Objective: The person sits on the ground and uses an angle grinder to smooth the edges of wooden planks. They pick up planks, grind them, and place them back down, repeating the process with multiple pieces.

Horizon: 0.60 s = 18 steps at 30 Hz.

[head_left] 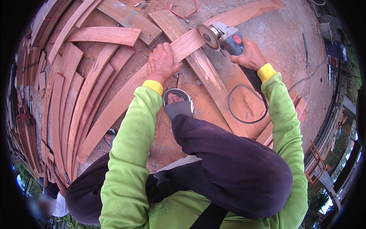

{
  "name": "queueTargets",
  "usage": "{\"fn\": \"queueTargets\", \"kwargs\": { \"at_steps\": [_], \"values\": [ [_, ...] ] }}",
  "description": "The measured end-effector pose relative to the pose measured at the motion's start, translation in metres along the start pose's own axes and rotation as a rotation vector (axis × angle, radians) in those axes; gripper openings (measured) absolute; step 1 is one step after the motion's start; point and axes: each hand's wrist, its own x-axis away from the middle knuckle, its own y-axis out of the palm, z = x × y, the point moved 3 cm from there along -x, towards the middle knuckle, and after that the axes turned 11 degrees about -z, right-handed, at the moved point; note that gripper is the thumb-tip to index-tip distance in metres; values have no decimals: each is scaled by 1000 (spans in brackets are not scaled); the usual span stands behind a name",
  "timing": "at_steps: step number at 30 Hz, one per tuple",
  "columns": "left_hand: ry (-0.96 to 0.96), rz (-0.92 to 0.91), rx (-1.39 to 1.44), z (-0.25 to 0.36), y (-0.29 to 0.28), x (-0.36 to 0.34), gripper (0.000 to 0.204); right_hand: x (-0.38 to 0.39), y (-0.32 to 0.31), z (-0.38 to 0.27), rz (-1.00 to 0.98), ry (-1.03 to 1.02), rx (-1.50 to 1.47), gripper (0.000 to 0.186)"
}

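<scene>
Down on the ground, seen from the head camera: left hand (163, 62) pressed flat, fingers curled over the edge of a long curved plank (126, 100), pinning it where it crosses a straighter board (198, 65) lying on the dusty concrete floor (274, 42). Right hand (249, 55) clenched round the body of a grey angle grinder (225, 37), disc set against the curved plank's top edge just beside the left hand's fingers. Black cord (244, 103) looping from the grinder across the red sawdust. Sandalled foot (177, 104) planted just below the plank, between the two green sleeves. Likely stiff and fairly light for its length, that plank, springy along the bend and rough at the sawn edges; best held flat-palmed near the cut, well braced, with fingers kept off the disc's line. Stacked at the left, many more curved strips (65, 114) of the same reddish wood, lying side by side and overlapping. No packages or signs in sight; only a small red switch patch on the grinder's housing, and a bent red strap (187, 11) lying near the top edge.
</scene>
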Motion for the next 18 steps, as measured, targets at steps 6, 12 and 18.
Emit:
{"fn": "queueTargets", "kwargs": {
  "at_steps": [6,12,18],
  "values": [
    [-4,-7,-1,-1,1,0,65,0,0,-4,-4,9,-4,58],
    [-13,-24,0,-1,1,-1,66,1,-1,-2,5,-3,7,57],
    [-8,-15,-19,0,-1,1,65,2,-2,-7,-10,10,-13,57]
  ]
}}
